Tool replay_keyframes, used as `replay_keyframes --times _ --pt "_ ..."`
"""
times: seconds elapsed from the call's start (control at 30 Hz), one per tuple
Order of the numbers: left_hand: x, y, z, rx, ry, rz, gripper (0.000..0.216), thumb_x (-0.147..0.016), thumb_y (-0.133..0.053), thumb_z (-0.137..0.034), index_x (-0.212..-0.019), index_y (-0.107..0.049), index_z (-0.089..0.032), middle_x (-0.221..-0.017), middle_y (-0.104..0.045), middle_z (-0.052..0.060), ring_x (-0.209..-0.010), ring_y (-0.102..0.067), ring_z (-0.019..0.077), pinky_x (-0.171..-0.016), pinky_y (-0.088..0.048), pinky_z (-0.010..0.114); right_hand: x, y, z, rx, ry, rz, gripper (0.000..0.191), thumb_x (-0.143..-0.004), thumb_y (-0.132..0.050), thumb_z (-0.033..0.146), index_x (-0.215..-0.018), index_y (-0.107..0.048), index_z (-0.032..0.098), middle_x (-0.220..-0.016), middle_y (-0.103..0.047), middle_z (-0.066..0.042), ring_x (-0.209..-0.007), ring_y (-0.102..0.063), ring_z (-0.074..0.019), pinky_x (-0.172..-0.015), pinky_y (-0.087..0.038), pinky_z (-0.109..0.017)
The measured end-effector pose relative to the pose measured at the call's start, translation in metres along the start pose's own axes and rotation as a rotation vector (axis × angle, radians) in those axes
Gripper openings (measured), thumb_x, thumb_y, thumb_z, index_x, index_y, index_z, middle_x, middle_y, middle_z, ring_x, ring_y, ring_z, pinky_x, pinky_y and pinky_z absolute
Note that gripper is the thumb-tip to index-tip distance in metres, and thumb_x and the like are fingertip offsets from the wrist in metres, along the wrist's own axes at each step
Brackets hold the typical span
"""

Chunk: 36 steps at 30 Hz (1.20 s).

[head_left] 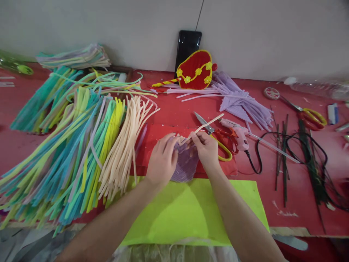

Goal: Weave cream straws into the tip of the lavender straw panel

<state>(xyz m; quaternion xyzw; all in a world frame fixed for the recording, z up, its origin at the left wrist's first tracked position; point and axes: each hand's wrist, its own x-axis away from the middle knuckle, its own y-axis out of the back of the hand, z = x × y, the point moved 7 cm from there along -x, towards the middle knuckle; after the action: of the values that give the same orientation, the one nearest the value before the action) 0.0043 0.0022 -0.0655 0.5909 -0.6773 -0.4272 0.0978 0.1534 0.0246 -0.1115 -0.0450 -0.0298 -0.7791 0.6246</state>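
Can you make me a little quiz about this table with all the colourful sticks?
1. True or false: the left hand and the right hand both touch the purple piece.
2. What colour is the strip pinched in the right hand? A) cream B) blue C) black
3. Fill in: the red fan-shaped piece by the wall has ___ flowers on it.

Key: 1 true; 2 A; 3 yellow.
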Motion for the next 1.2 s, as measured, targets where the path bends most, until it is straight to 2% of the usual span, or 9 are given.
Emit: replay_keyframes --times 0.13,0.27,0.37,0.47,0.53,0.7,0.87,1.07,1.2 --pt "0.011 -0.014 -0.011 -0.263 -0.058 0.11 0.043 -0.088 -0.047 -0.016 -0.13 -0.045 -0.022 -0.136 -0.047 0.015 -0.124 -0.047 0.0308 -0.099 -0.043 0.049 -0.008 -0.007 -0.007 0.027 -0.038 0.102 0.032 -0.076 -0.064 0.051 -0.069 -0.06 0.02 -0.059 -0.063 0.001 -0.039 -0.052 -0.0101 -0.03 -0.042 -0.021" --pt "0.014 -0.018 -0.009 -0.285 -0.049 0.161 0.042 -0.088 -0.049 -0.017 -0.13 -0.046 -0.022 -0.139 -0.044 0.017 -0.127 -0.044 0.0335 -0.099 -0.042 0.053 -0.012 -0.011 -0.01 0.023 -0.072 0.148 0.032 -0.075 -0.065 0.052 -0.069 -0.059 0.021 -0.055 -0.06 0.002 -0.039 -0.054 -0.0123 -0.028 -0.039 -0.022" --pt "0.007 -0.01 -0.001 -0.108 0.015 0.109 0.036 -0.088 -0.049 -0.015 -0.123 -0.051 -0.023 -0.13 -0.053 0.014 -0.12 -0.051 0.0285 -0.098 -0.044 0.047 -0.011 -0.009 -0.005 0.05 -0.051 0.147 0.031 -0.08 -0.06 0.05 -0.068 -0.055 0.021 -0.052 -0.058 0.003 -0.034 -0.049 -0.01 -0.028 -0.036 -0.021" --pt "0.0 0.001 0.021 0.164 0.265 0.01 0.027 -0.086 -0.053 -0.016 -0.113 -0.056 -0.02 -0.11 -0.063 0.01 -0.103 -0.06 0.0223 -0.09 -0.049 0.038 -0.007 -0.004 0.004 0.078 0.006 0.128 0.03 -0.085 -0.055 0.046 -0.068 -0.052 0.021 -0.046 -0.053 0.006 -0.03 -0.043 -0.0067 -0.029 -0.033 -0.019" --pt "-0.002 -0.004 0.034 0.376 0.423 0.044 0.02 -0.084 -0.058 -0.022 -0.104 -0.059 -0.019 -0.097 -0.066 0.008 -0.088 -0.064 0.0195 -0.079 -0.052 0.033 -0.003 -0.002 0.009 0.076 0.043 0.111 0.028 -0.086 -0.055 0.044 -0.07 -0.053 0.021 -0.049 -0.054 0.005 -0.033 -0.045 -0.0062 -0.03 -0.034 -0.018" --pt "-0.003 -0.022 0.041 0.762 0.573 0.154 0.009 -0.076 -0.065 -0.022 -0.084 -0.064 -0.019 -0.082 -0.069 0.002 -0.075 -0.065 0.0153 -0.072 -0.05 0.028 0.006 -0.006 0.015 0.05 0.08 0.146 0.025 -0.086 -0.057 0.041 -0.072 -0.054 0.021 -0.055 -0.057 0.004 -0.036 -0.049 -0.006 -0.032 -0.037 -0.018" --pt "-0.001 -0.025 0.045 0.919 0.653 0.091 0.012 -0.071 -0.07 -0.028 -0.073 -0.063 -0.018 -0.069 -0.067 -0.001 -0.067 -0.064 0.0144 -0.069 -0.05 0.028 0.008 -0.007 0.018 -0.017 0.093 0.135 0.024 -0.084 -0.059 0.041 -0.072 -0.055 0.021 -0.058 -0.062 0.002 -0.041 -0.054 -0.0083 -0.034 -0.042 -0.02" --pt "-0.001 -0.016 0.058 0.961 0.71 -0.146 0.019 -0.069 -0.07 -0.033 -0.073 -0.061 -0.017 -0.063 -0.066 -0.002 -0.061 -0.063 0.0115 -0.068 -0.051 0.026 0.008 -0.007 0.018 -0.025 0.102 0.114 0.023 -0.085 -0.059 0.038 -0.073 -0.056 0.018 -0.065 -0.067 -0.001 -0.046 -0.056 -0.0085 -0.037 -0.044 -0.02" --pt "0.0 -0.013 0.06 0.931 0.707 -0.213 0.018 -0.069 -0.069 -0.033 -0.072 -0.06 -0.017 -0.063 -0.066 -0.003 -0.06 -0.063 0.0112 -0.067 -0.051 0.026 0.01 -0.01 0.018 -0.037 0.097 0.11 0.022 -0.084 -0.059 0.038 -0.073 -0.055 0.018 -0.064 -0.066 -0.001 -0.046 -0.056 -0.0088 -0.037 -0.045 -0.02"
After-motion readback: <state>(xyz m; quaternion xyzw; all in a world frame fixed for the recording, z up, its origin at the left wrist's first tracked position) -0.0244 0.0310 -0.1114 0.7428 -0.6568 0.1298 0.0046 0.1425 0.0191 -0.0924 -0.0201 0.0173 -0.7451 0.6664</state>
